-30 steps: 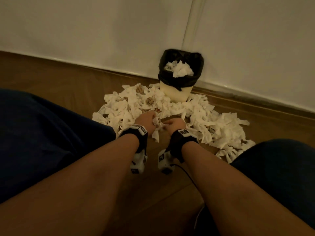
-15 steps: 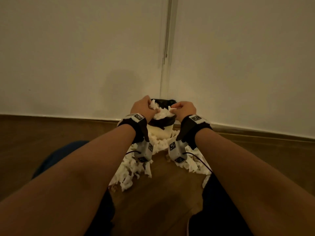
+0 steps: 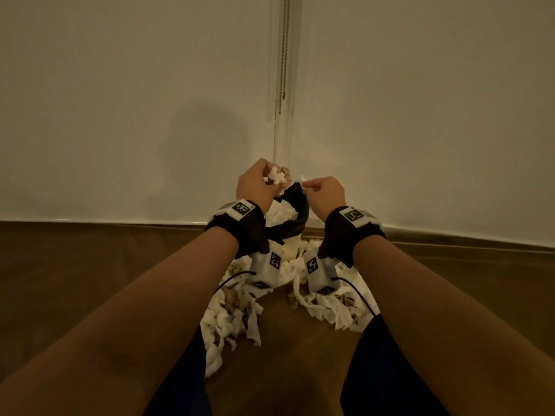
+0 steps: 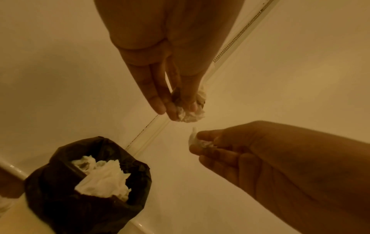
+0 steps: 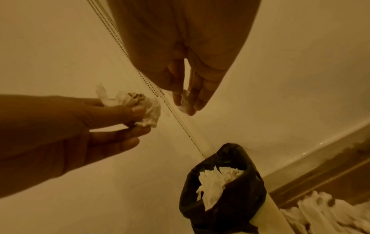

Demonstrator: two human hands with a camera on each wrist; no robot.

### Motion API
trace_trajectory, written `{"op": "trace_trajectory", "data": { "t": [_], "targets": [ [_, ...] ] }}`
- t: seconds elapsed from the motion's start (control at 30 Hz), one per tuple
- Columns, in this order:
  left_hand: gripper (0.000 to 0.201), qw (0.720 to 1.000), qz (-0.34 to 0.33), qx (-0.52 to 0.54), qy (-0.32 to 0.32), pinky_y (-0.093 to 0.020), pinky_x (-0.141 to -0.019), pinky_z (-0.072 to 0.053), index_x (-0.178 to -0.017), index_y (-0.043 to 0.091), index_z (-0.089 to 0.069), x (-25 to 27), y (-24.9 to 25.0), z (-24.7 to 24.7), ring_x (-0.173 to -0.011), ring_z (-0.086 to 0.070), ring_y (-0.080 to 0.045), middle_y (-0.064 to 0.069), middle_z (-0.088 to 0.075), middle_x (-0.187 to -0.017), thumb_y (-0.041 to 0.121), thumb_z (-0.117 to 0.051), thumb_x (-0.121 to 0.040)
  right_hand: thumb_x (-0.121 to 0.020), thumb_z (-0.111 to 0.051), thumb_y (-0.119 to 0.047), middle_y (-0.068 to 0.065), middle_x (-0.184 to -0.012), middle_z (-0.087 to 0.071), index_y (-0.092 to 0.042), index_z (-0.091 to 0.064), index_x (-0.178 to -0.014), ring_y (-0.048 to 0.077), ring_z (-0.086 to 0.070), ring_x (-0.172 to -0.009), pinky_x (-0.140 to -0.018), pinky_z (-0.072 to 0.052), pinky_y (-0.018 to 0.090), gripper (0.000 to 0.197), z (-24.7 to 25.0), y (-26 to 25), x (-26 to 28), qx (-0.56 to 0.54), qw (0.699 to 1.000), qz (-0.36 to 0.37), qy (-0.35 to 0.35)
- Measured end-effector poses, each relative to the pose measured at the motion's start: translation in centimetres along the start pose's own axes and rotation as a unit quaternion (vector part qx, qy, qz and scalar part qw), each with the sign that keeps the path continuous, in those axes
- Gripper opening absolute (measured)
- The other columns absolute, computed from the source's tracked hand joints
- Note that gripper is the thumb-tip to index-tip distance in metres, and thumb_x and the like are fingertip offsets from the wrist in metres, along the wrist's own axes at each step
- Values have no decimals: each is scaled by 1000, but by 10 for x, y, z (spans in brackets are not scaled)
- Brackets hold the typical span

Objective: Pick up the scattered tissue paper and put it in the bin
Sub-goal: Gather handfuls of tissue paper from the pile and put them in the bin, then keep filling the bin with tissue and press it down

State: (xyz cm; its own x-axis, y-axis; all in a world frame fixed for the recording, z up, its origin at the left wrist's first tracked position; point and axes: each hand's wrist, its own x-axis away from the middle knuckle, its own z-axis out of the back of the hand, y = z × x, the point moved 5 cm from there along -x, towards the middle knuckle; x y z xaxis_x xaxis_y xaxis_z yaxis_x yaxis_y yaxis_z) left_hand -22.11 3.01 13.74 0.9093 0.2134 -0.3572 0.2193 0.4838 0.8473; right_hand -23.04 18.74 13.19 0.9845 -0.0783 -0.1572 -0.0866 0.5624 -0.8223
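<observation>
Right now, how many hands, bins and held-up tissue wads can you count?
Hands: 2, left hand and right hand
Bins: 1, the bin
Held tissue wads: 2, bigger wad, small wad
Total: 5

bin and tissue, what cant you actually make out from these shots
- Head view: most of the bin hidden behind the left hand and right hand.
- Wrist views: how deep the tissue in the bin goes, hidden by the black liner.
- Right wrist view: size of the scrap in the right hand, covered by its fingers.
- Head view: floor tissue partly hidden by forearms and legs.
</observation>
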Motion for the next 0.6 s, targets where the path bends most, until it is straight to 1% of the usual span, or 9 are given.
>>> {"op": "trace_trajectory", "data": {
  "t": [0.03, 0.07, 0.13, 0.2, 0.27, 0.3, 0.37, 0.5, 0.6],
  "targets": [
    [30, 1000, -10, 2, 1, -6, -67, -45, -94, 12, -59, -5, -2, -4, -83, -59, -11, 0, -67, -96, 23, -78, -74, -92, -48, -6, 15, -120, -64, -2, -67, -114, 26, -58, -113, -86, -39, 17, 29, -4, 2, -4, 8, 1000, 2, -3],
    [30, 1000, -18, 0, -3, -6, -68, -45, -96, 13, -59, -9, -5, -8, -84, -59, -10, 1, -66, -97, 23, -77, -75, -92, -46, -5, 15, -122, -63, -2, -65, -116, 26, -58, -114, -86, -39, 17, 31, -10, 6, -8, 19, 1000, 3, -7],
    [27, 998, -44, -27, -21, -16, -73, -47, -101, 13, -58, -15, -11, -17, -87, -60, -12, 4, -64, -98, 19, -73, -79, -92, -43, -3, 16, -126, -58, -1, -64, -118, 28, -56, -115, -88, -39, 17, 33, -25, 11, -13, 62, 998, 19, -24],
    [25, 993, -70, -82, -45, -19, -74, -44, -104, 15, -56, -20, -20, -28, -90, -60, -14, 4, -62, -99, 15, -68, -82, -90, -40, 2, 19, -125, -51, 2, -64, -112, 31, -52, -113, -89, -38, 20, 33, -40, 16, -19, 111, 992, 50, -44],
    [26, 986, -77, -135, -60, -23, -79, -45, -107, 15, -55, -25, -33, -38, -95, -58, -18, -2, -60, -106, 14, -64, -83, -87, -39, 5, 20, -123, -48, 4, -64, -104, 31, -50, -111, -86, -36, 20, 30, -54, 22, -24, 141, 986, 62, -68],
    [27, 983, -72, -154, -63, -27, -81, -46, -109, 15, -54, -27, -42, -42, -97, -57, -21, -5, -58, -108, 14, -63, -83, -87, -40, 5, 20, -122, -47, 5, -64, -102, 30, -50, -110, -86, -36, 21, 29, -61, 27, -27, 153, 983, 64, -80],
    [29, 982, -48, -174, -55, -31, -83, -46, -112, 14, -54, -30, -60, -46, -99, -55, -25, -9, -54, -111, 14, -61, -83, -87, -42, 3, 18, -125, -44, 3, -64, -106, 30, -50, -108, -91, -39, 24, 29, -73, 38, -32, 169, 978, 56, -104],
    [34, 982, 13, -186, -41, -32, -80, -46, -118, 18, -52, -34, -91, -53, -94, -56, -27, -11, -45, -116, 14, -59, -85, -87, -47, 2, 17, -132, -36, -1, -59, -117, 29, -49, -113, -101, -41, 31, 33, -101, 57, -36, 213, 963, 46, -162],
    [36, 977, 37, -203, -57, -30, -73, -44, -120, 19, -49, -39, -113, -60, -90, -56, -28, -11, -43, -116, 13, -57, -86, -87, -48, 1, 14, -136, -32, -1, -57, -120, 32, -52, -109, -98, -45, 37, 34, -119, 67, -40, 237, 950, 43, -197]
  ]
}}
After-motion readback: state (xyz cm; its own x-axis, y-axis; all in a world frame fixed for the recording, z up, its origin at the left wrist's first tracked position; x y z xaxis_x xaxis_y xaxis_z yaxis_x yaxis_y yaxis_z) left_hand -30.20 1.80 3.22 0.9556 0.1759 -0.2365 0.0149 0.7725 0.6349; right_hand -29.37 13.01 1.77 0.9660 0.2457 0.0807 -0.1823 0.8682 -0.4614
